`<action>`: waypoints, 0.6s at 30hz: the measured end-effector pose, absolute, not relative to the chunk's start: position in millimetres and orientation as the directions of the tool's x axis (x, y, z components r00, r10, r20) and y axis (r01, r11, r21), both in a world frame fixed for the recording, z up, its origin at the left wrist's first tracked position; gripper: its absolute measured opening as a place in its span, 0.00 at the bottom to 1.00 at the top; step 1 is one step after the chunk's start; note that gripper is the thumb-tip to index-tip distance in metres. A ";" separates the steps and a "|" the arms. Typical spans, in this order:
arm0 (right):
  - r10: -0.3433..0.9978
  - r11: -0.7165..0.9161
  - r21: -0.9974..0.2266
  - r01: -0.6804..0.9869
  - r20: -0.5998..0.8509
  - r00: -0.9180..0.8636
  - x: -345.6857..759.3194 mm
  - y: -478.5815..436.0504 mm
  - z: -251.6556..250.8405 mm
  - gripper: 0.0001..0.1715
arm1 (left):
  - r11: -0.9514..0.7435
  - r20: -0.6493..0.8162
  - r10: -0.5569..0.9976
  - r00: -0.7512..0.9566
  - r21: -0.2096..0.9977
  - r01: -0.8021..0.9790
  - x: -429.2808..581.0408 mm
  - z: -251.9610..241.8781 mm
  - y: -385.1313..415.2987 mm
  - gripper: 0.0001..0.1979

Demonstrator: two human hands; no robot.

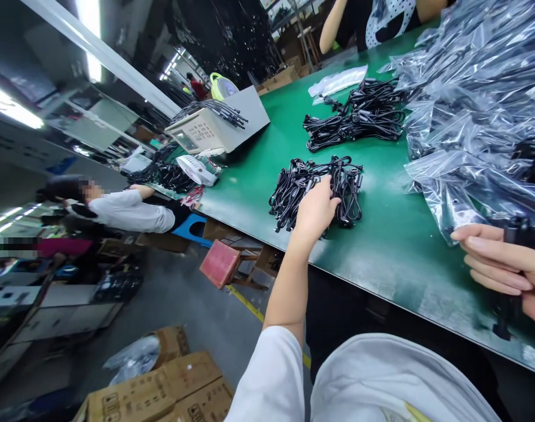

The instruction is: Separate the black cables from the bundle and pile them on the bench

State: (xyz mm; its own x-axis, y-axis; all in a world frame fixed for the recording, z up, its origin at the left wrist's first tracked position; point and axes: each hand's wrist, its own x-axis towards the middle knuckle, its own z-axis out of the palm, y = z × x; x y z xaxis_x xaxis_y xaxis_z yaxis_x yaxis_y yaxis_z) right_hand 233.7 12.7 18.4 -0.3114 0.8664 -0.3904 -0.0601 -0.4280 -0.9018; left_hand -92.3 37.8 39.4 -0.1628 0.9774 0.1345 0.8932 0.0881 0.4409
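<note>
My left hand point(315, 208) reaches out over the green table point(382, 246) and rests on a heap of coiled black cables point(315, 184), its fingers curled into the bundles. My right hand point(507, 266) is at the right edge of the picture, fingers closed round a black cable piece point(514, 231) beside a pile of clear plastic bags point(478, 99) that hold more cables. A second heap of black cables point(355, 114) lies farther back on the table.
A beige box point(219, 126) with cables on top stands at the table's far left end. Another person's arm point(331, 26) shows at the top, and a seated person in white point(127, 208) works at the left. Cardboard boxes point(162, 387) and a red stool point(221, 264) stand on the floor.
</note>
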 end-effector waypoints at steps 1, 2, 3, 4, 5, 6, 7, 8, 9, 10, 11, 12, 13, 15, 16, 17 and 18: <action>0.838 -0.477 -0.876 -0.075 -0.427 -0.340 233.7 12.1 17.6 0.13 | 0.086 0.147 0.973 -0.180 0.494 0.865 -92.8 40.7 36.8 0.25; 0.813 -0.516 -0.852 -0.088 -0.456 -0.362 234.2 11.2 16.7 0.13 | 0.076 0.174 0.961 -0.214 0.579 0.812 -92.4 42.5 34.2 0.23; 0.799 -0.538 -0.838 -0.093 -0.472 -0.373 235.0 10.0 15.9 0.13 | 0.045 0.200 0.948 -0.246 0.685 0.727 -90.6 44.6 30.3 0.22; 0.804 -0.531 -0.842 -0.091 -0.467 -0.370 235.6 8.3 15.5 0.14 | -0.008 0.208 0.943 -0.260 0.794 0.607 -87.1 46.7 25.4 0.20; 0.814 -0.510 -0.856 -0.082 -0.449 -0.369 236.0 6.2 15.6 0.15 | -0.066 0.194 0.952 -0.237 0.887 0.458 -81.6 48.5 19.8 0.20; 0.827 -0.482 -0.874 -0.070 -0.426 -0.367 235.8 4.0 16.4 0.17 | -0.111 0.166 0.971 -0.172 0.950 0.291 -74.0 49.5 13.9 0.20; 0.837 -0.452 -0.891 -0.052 -0.404 -0.369 235.0 1.8 17.8 0.19 | -0.120 0.129 0.990 -0.064 0.984 0.132 -64.4 49.5 8.1 0.21; 0.842 -0.424 -0.905 -0.025 -0.384 -0.378 233.8 -0.2 19.5 0.22 | -0.091 0.091 0.994 0.056 0.996 0.003 -53.3 48.4 2.9 0.22; 0.838 -0.404 -0.915 0.009 -0.374 -0.398 232.3 -1.9 21.1 0.26 | -0.046 0.061 0.985 0.161 0.994 -0.094 -41.4 46.1 -1.5 0.23; 0.824 -0.396 -0.917 0.046 -0.377 -0.422 230.6 -2.9 22.5 0.29 | 0.009 0.030 0.969 0.245 0.987 -0.159 -29.6 43.0 -4.9 0.22; 0.807 -0.401 -0.913 0.077 -0.391 -0.443 228.9 -3.4 23.1 0.31 | 0.054 0.008 0.953 0.302 0.979 -0.196 -18.6 39.3 -7.1 0.21; 0.793 -0.415 -0.905 0.090 -0.408 -0.453 227.6 -3.2 22.9 0.32 | 0.073 0.000 0.946 0.324 0.974 -0.215 -9.1 35.3 -8.2 0.19; 0.784 -0.438 -0.895 0.082 -0.425 -0.452 226.6 -2.4 21.8 0.31 | 0.056 0.013 0.952 0.307 0.975 -0.214 -1.7 31.4 -8.5 0.18; 0.780 -0.512 -0.859 0.002 -0.465 -0.419 225.9 0.1 17.9 0.27 | -0.102 0.125 0.974 0.190 0.987 -0.127 6.9 23.9 -7.8 0.15; 0.772 -0.554 -0.831 -0.055 -0.488 -0.408 226.1 1.3 15.6 0.27 | -0.211 0.214 0.967 0.138 0.977 -0.034 8.6 20.4 -7.5 0.13; 0.755 -0.597 -0.795 -0.111 -0.510 -0.412 226.5 2.2 13.5 0.27 | -0.318 0.308 0.944 0.121 0.945 0.073 9.2 16.9 -7.6 0.12; 0.732 -0.636 -0.756 -0.155 -0.527 -0.432 226.9 2.5 11.8 0.28 | -0.404 0.380 0.912 0.155 0.898 0.175 9.4 13.3 -8.2 0.10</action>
State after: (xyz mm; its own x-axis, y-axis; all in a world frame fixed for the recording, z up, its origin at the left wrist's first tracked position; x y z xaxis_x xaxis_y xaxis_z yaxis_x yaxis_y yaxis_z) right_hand 226.9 2.5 11.8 -0.4316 0.7318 -0.5274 -0.1553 -0.6362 -0.7557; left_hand 9.4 -8.2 13.3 0.1547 0.9121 0.3797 0.1750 -0.4036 0.8981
